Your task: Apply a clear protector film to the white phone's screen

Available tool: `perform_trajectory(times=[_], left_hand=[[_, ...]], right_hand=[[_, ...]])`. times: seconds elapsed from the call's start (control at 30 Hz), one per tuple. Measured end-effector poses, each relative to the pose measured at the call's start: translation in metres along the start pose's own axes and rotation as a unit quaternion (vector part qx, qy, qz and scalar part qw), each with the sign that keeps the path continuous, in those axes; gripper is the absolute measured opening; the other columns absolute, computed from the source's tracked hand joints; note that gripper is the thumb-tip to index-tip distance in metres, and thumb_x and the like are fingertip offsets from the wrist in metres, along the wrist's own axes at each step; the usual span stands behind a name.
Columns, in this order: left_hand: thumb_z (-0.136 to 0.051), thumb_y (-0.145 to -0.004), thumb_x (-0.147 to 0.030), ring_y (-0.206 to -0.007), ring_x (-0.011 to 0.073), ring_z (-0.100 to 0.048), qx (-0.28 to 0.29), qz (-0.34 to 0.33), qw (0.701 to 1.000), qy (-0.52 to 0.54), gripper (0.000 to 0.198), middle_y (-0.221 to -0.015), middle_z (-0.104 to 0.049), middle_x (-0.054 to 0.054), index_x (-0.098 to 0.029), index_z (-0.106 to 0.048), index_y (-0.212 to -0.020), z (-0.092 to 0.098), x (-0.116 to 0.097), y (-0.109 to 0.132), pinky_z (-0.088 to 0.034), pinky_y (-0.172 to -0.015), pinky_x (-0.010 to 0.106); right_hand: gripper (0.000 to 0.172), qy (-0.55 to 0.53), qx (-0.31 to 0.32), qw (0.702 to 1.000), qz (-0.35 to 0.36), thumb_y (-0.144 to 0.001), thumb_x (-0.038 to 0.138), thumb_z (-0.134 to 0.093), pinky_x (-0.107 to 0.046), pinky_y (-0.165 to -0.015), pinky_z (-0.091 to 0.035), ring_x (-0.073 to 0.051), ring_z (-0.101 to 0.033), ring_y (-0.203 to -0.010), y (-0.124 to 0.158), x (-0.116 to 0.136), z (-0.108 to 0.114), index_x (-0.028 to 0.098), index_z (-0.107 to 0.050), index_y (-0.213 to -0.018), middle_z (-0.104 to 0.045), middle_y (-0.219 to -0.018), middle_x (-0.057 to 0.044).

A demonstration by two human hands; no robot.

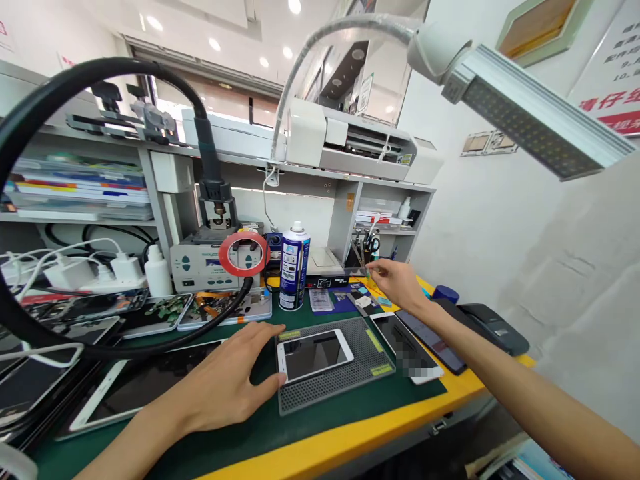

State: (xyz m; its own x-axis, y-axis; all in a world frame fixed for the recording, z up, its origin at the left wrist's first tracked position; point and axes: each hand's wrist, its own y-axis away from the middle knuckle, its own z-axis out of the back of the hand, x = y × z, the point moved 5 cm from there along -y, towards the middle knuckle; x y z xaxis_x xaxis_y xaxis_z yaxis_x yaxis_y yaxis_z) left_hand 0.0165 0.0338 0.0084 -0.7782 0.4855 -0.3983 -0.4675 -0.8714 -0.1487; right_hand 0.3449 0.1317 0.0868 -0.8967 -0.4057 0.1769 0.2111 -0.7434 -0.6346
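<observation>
A white-framed smartphone [316, 355] with a dark screen lies face up on a grey perforated mat [330, 392]. My left hand [235, 377] rests at the left end of the mat, thumb and fingers spread apart. Its thumb tip is at the phone's lower left corner, and its fingertips are by the mat's upper left corner. My right hand [400, 283] reaches out over the back right of the bench, thumb and forefinger pinched together. Whatever is between them is too small to make out. Just behind those fingers stands a black tool holder [357, 253] with tools in it.
A blue spray can [295, 267] stands behind the mat. Another white phone [406, 347] lies to the right, a white tablet [150, 380] to the left. A black flexible cable [125, 63] with a red ring [244, 253] loops over the left side; a lamp [530, 107] hangs upper right.
</observation>
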Motion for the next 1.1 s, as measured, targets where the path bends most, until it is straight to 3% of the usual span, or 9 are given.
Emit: perform_trajectory(times=[0.23,0.43,0.57,0.7,0.93,1.0,1.07,1.1], left_hand=[[-0.053,-0.093,-0.063,-0.142,0.0383,-0.046,-0.091,0.025,0.995,0.044,0.064,-0.156,-0.049,0.007,-0.034,-0.045,-0.149,0.004,0.005,-0.002,-0.054,-0.102,0.047],[-0.055,-0.093,-0.064,-0.136,0.0333,-0.053,-0.064,0.038,0.996,0.056,0.065,-0.154,-0.051,0.006,-0.038,-0.041,-0.151,0.019,0.0,-0.005,-0.057,-0.097,0.041],[-0.059,-0.087,-0.07,-0.136,0.0361,-0.053,-0.067,0.061,0.995,0.049,0.076,-0.155,-0.05,0.005,-0.038,-0.039,-0.153,0.028,-0.012,-0.015,-0.057,-0.097,0.043],[-0.061,-0.086,-0.069,-0.13,0.0357,-0.058,-0.058,0.039,0.997,0.031,0.081,-0.151,-0.054,0.01,-0.03,-0.039,-0.154,0.029,-0.026,-0.028,-0.054,-0.101,0.045],[-0.061,-0.092,-0.058,-0.128,0.0327,-0.058,-0.061,0.015,0.996,0.062,0.073,-0.146,-0.056,0.011,-0.028,-0.036,-0.154,0.021,-0.023,-0.038,-0.053,-0.102,0.045],[-0.062,-0.092,-0.057,-0.133,0.0325,-0.054,-0.051,0.014,0.996,0.068,0.073,-0.15,-0.052,0.01,-0.031,-0.035,-0.154,0.019,-0.024,-0.038,-0.052,-0.105,0.045],[-0.063,-0.091,-0.056,-0.136,0.0322,-0.051,-0.031,0.019,0.997,0.069,0.074,-0.153,-0.049,0.009,-0.032,-0.034,-0.155,0.018,-0.027,-0.037,-0.051,-0.106,0.045],[-0.063,-0.091,-0.056,-0.136,0.0325,-0.051,-0.02,0.023,0.997,0.067,0.074,-0.154,-0.048,0.009,-0.032,-0.034,-0.155,0.018,-0.028,-0.037,-0.051,-0.106,0.045]], right_hand=[[0.022,-0.179,-0.098,0.965,0.163,-0.094,0.016,-0.058,-0.036,-0.095,-0.061,-0.022,-0.075,-0.104,0.052,0.042,-0.005,0.022,-0.077,-0.105,-0.079,-0.108,-0.006],[0.025,-0.255,-0.143,0.922,0.253,-0.093,0.009,-0.061,-0.038,-0.096,-0.062,-0.023,-0.073,-0.111,0.062,0.074,-0.015,0.023,-0.076,-0.107,-0.08,-0.105,-0.007],[0.025,-0.269,-0.152,0.908,0.284,-0.092,0.008,-0.062,-0.039,-0.095,-0.062,-0.024,-0.073,-0.11,0.058,0.078,-0.021,0.023,-0.076,-0.105,-0.08,-0.105,-0.008],[0.026,-0.267,-0.151,0.905,0.295,-0.091,0.007,-0.061,-0.041,-0.094,-0.062,-0.025,-0.072,-0.112,0.055,0.075,-0.026,0.024,-0.076,-0.105,-0.079,-0.106,-0.008],[0.033,-0.252,-0.087,0.914,0.307,-0.088,0.006,-0.06,-0.046,-0.103,-0.055,-0.027,-0.064,-0.125,0.064,0.065,-0.026,0.027,-0.074,-0.11,-0.076,-0.117,-0.009],[0.036,-0.245,-0.015,0.927,0.283,-0.086,0.012,-0.064,-0.051,-0.109,-0.048,-0.031,-0.055,-0.135,0.064,0.061,-0.025,0.027,-0.071,-0.118,-0.066,-0.135,-0.011],[0.056,-0.246,0.103,0.939,0.216,-0.084,0.026,-0.072,-0.053,-0.109,-0.047,-0.037,-0.045,-0.142,0.06,0.055,-0.028,0.028,-0.06,-0.139,-0.045,-0.157,-0.013],[0.067,-0.264,0.161,0.936,0.17,-0.083,0.033,-0.075,-0.05,-0.103,-0.052,-0.037,-0.048,-0.139,0.057,0.052,-0.031,0.03,-0.053,-0.147,-0.038,-0.161,-0.014]])
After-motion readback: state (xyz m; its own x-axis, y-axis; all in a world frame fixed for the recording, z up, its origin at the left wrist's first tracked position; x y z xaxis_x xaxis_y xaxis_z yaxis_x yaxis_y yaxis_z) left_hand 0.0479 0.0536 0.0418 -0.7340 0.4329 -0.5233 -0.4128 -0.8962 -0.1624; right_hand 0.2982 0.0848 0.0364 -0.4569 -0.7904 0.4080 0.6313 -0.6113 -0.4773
